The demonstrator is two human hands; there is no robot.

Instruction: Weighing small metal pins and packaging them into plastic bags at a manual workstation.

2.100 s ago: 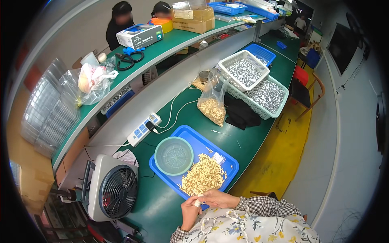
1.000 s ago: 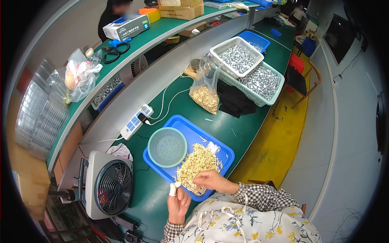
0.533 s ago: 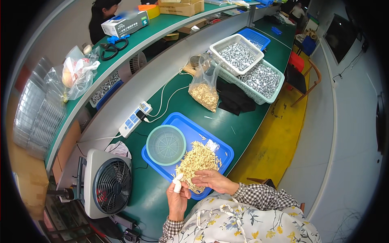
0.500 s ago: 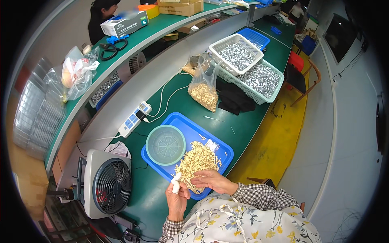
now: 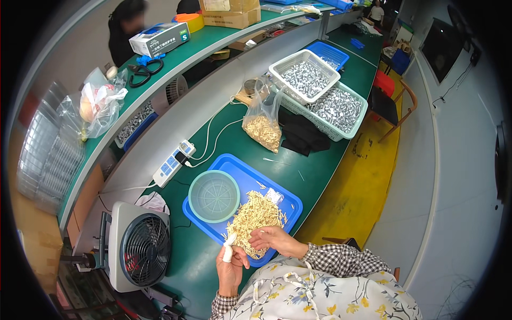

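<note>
A heap of small brass-coloured pins [image 5: 256,216] lies on a blue tray [image 5: 285,194] in front of me. Over the heap's near left edge is my left hand [image 5: 230,269], with white covers on two fingertips pressed close together. Anything between them is too small to make out. My right hand [image 5: 280,241] is just right of it, low over the near side of the heap. Its fingers curl inward, and what they hold, if anything, is hidden. A round pale green basket [image 5: 214,196] sits in the tray's left part. Beside the pins lies a small clear packet [image 5: 274,196].
A fan [image 5: 141,248] stands left of the tray, with a power strip [image 5: 174,162] behind it. Farther back are a bag of brass pins [image 5: 262,130], black cloth [image 5: 304,133] and baskets of silver metal parts [image 5: 306,80]. A person [image 5: 125,32] sits beyond the raised shelf.
The whole view has shifted slightly. My right hand's fingers are more curled than before, while my left hand stays at the heap's edge with its covered fingertips together.
</note>
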